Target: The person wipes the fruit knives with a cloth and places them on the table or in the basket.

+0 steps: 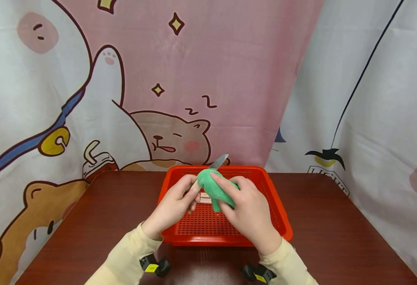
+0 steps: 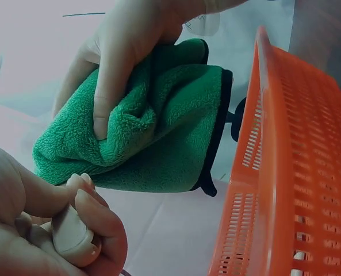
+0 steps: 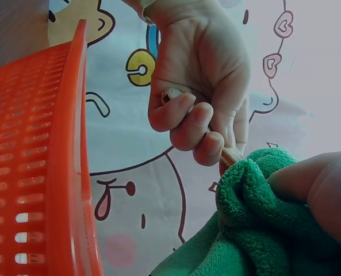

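Observation:
Over the basket, my left hand (image 1: 176, 200) grips a knife by its pale handle (image 2: 71, 233), fingers curled round it. The tip of the knife's blade (image 1: 220, 161) sticks up past a green towel (image 1: 213, 184). My right hand (image 1: 249, 206) holds the bunched towel folded about the blade, thumb and fingers pressing it from either side. In the right wrist view, the towel (image 3: 262, 213) sits right at the front of the handle and hides the lower blade. A dark edging shows along the towel's border in the left wrist view.
Beneath the hands, a red plastic basket (image 1: 226, 240) with perforated walls stands on the dark wooden table (image 1: 123, 206). A pale pinkish item (image 1: 205, 198) lies in it, partly hidden by the hands. A cartoon-printed curtain (image 1: 230, 79) hangs behind the table.

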`<state>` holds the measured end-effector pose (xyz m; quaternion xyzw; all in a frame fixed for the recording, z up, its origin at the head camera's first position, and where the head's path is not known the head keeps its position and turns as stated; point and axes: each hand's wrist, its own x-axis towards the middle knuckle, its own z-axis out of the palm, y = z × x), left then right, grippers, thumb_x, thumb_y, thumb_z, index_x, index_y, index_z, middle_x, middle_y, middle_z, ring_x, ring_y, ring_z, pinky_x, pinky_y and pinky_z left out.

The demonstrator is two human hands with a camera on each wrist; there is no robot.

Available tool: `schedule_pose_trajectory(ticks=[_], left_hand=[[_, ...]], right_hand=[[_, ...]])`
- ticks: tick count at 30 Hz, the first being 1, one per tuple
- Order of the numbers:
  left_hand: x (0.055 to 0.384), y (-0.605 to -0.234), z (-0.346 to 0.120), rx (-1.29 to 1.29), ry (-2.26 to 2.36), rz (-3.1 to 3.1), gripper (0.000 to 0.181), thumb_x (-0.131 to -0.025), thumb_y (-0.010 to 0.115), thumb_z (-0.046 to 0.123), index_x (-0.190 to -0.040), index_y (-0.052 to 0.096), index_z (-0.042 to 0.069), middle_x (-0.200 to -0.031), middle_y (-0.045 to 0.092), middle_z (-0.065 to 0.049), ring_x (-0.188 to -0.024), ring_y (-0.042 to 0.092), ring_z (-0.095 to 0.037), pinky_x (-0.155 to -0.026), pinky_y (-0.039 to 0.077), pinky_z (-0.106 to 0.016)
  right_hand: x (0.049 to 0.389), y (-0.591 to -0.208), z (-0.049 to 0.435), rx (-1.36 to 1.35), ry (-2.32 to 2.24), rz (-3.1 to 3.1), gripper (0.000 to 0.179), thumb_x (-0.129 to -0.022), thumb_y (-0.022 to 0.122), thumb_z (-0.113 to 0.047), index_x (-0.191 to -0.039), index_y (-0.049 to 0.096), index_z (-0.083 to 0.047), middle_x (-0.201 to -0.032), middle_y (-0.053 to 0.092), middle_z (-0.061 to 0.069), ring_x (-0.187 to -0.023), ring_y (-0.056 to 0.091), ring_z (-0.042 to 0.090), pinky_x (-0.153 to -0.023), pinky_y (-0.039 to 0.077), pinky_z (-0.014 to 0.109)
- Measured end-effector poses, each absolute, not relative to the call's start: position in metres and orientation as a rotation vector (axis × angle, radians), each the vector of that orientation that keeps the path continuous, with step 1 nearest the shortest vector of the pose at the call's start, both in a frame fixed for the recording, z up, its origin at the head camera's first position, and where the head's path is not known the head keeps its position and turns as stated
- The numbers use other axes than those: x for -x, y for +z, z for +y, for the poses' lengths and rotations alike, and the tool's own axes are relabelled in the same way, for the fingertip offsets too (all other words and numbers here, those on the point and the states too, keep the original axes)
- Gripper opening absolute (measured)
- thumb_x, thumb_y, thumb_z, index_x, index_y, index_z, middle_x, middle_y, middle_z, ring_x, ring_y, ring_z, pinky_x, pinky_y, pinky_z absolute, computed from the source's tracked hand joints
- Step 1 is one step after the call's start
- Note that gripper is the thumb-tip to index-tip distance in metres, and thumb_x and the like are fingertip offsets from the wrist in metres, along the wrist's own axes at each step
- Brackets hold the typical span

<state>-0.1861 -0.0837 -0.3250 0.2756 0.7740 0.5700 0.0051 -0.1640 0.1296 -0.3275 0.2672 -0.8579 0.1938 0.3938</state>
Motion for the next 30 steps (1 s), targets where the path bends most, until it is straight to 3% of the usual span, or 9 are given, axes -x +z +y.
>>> schedule_pose_trajectory(ticks=[6,15,30], left_hand=[[0.185,-0.326,-0.084,-0.87,1.802,2.396,0.011,-0.104,0.047,0.006,-0.114,0.052,0.005,-0.082,0.055,-0.019,-0.059,0.049,-0.015,-0.053,0.046,-0.025],[0.186,-0.329,-0.086,-0.913,1.814,2.347,0.011,-0.103,0.049,0.004,-0.114,0.051,0.004,-0.079,0.054,-0.01,-0.059,0.049,-0.014,-0.052,0.046,-0.026],[0.188,-0.333,-0.087,-0.878,1.871,2.208,0.016,-0.103,0.046,-0.001,-0.118,0.05,0.002,-0.082,0.053,-0.011,-0.061,0.048,-0.013,-0.052,0.043,-0.023]], right_hand=[[0.166,-0.324,0.133,-0.644,0.481,-2.189,0.068,-0.074,0.084,-0.013,-0.135,0.062,-0.03,-0.096,0.06,0.008,-0.079,0.057,0.023,-0.054,0.05,0.035],[0.17,-0.316,0.146,-0.533,0.509,-2.187,0.066,-0.074,0.08,-0.009,-0.135,0.062,-0.03,-0.093,0.06,0.008,-0.08,0.056,0.025,-0.054,0.048,0.039],[0.175,-0.31,0.166,-0.444,0.529,-2.195,0.065,-0.078,0.08,-0.009,-0.137,0.061,-0.028,-0.094,0.061,0.01,-0.079,0.057,0.027,-0.058,0.048,0.043]])
